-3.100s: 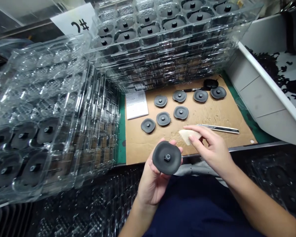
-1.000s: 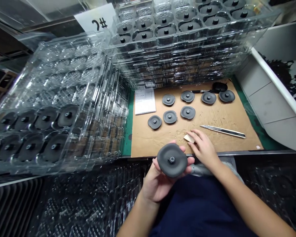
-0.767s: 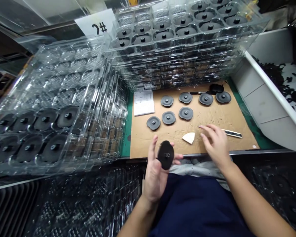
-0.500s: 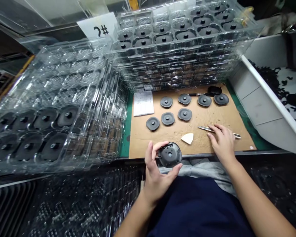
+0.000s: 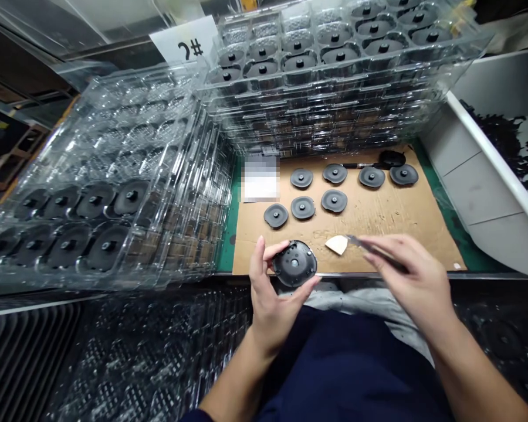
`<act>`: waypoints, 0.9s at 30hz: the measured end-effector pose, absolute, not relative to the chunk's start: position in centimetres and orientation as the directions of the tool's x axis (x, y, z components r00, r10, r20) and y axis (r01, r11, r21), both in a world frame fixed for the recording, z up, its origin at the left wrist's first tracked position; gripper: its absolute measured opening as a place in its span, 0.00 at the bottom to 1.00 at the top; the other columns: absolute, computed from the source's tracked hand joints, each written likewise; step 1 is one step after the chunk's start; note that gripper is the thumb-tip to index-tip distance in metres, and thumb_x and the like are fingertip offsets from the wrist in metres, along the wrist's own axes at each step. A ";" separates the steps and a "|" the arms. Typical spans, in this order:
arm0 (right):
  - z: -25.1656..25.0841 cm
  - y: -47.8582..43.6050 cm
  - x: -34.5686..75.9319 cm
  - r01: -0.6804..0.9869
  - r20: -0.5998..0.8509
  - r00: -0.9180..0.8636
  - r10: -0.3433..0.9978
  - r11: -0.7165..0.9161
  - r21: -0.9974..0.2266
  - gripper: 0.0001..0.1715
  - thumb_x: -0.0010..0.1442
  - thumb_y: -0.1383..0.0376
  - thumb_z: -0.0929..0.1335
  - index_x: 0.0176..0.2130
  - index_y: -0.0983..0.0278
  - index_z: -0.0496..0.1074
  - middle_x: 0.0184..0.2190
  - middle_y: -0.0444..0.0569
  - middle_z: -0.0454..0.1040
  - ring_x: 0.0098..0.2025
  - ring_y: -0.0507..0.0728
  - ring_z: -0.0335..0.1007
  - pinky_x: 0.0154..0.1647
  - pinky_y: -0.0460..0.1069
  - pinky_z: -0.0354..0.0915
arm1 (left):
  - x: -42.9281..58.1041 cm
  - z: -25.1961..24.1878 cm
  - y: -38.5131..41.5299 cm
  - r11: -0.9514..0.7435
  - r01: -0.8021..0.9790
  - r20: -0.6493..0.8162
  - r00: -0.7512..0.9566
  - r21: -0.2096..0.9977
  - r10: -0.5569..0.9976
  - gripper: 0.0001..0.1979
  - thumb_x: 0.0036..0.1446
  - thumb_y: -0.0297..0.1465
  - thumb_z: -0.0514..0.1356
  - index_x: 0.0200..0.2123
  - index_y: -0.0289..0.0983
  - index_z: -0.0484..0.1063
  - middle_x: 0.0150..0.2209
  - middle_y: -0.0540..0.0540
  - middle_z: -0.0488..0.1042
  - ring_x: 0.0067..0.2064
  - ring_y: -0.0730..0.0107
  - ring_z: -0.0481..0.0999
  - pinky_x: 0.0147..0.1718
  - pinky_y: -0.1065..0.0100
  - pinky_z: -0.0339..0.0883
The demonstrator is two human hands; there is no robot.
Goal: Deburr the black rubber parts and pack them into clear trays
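Note:
My left hand (image 5: 270,296) grips a round black rubber disc (image 5: 294,264) by its rim, underside towards me, just above the near edge of the brown cardboard mat (image 5: 378,214). My right hand (image 5: 411,278) is closed round a thin metal blade (image 5: 361,243) whose tip points left towards the disc. A small white wedge (image 5: 337,244) lies on the mat between the two hands, touched by neither. Several more black discs (image 5: 303,207) lie in two rows farther back on the mat.
A tall stack of clear blister trays (image 5: 334,76) holding discs stands behind the mat. Another tray stack (image 5: 97,181) slopes at the left. A white bin (image 5: 484,170) with black scraps borders the right. A white paper (image 5: 259,179) and a black pen (image 5: 361,164) lie on the mat.
My left hand flipped the disc so its underside faces up. My right hand laid the white wedge on the mat, reached right, picked up the metal blade and brought it towards the disc.

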State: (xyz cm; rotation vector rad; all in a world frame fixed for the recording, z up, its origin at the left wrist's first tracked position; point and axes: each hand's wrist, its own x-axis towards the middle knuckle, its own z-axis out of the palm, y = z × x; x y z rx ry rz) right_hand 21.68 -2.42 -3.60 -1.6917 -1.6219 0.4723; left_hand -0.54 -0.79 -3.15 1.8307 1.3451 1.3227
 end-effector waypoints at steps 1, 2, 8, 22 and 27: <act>-2.1 -2.9 20.8 0.674 0.225 0.070 0.972 0.120 -0.729 0.16 0.60 0.66 0.67 0.48 0.54 0.72 0.41 0.44 0.71 0.40 0.51 0.71 0.42 0.45 0.66 | -0.4 -3.0 -0.5 -0.404 0.435 0.435 0.030 0.805 0.900 0.55 0.40 0.24 0.71 0.64 0.41 0.40 0.50 0.38 0.67 0.51 0.59 0.69 0.52 0.54 0.65; -0.9 -3.3 20.0 0.659 0.233 0.019 0.972 0.163 -0.734 0.17 0.60 0.67 0.67 0.49 0.53 0.72 0.40 0.44 0.71 0.39 0.50 0.70 0.41 0.44 0.66 | -0.3 -2.9 -0.3 -0.422 0.455 0.463 0.025 0.784 0.886 0.55 0.39 0.24 0.71 0.64 0.41 0.40 0.50 0.39 0.67 0.51 0.59 0.70 0.52 0.54 0.65; 1.0 -3.6 17.9 0.684 0.274 -0.015 0.962 0.210 -0.699 0.18 0.60 0.70 0.67 0.49 0.57 0.73 0.38 0.44 0.71 0.36 0.48 0.70 0.39 0.42 0.65 | 0.2 -2.6 0.6 -0.491 0.549 0.564 0.043 0.676 0.824 0.57 0.37 0.23 0.72 0.64 0.41 0.41 0.50 0.38 0.67 0.49 0.58 0.70 0.51 0.53 0.64; 0.7 -3.7 18.0 0.744 0.281 -0.034 0.959 0.212 -0.634 0.20 0.59 0.71 0.68 0.50 0.57 0.72 0.38 0.45 0.72 0.36 0.47 0.70 0.38 0.42 0.65 | 0.1 -2.7 0.7 -0.490 0.600 0.578 0.056 0.633 0.814 0.56 0.37 0.26 0.72 0.65 0.42 0.41 0.50 0.37 0.67 0.50 0.55 0.70 0.51 0.51 0.65; 1.1 -3.9 18.0 0.720 0.237 -0.121 0.964 0.249 -0.648 0.21 0.60 0.70 0.66 0.52 0.55 0.71 0.38 0.45 0.72 0.35 0.49 0.70 0.36 0.44 0.66 | 0.1 -2.9 0.6 -0.478 0.583 0.562 0.044 0.657 0.826 0.56 0.38 0.26 0.72 0.65 0.43 0.42 0.50 0.38 0.67 0.50 0.55 0.70 0.51 0.51 0.64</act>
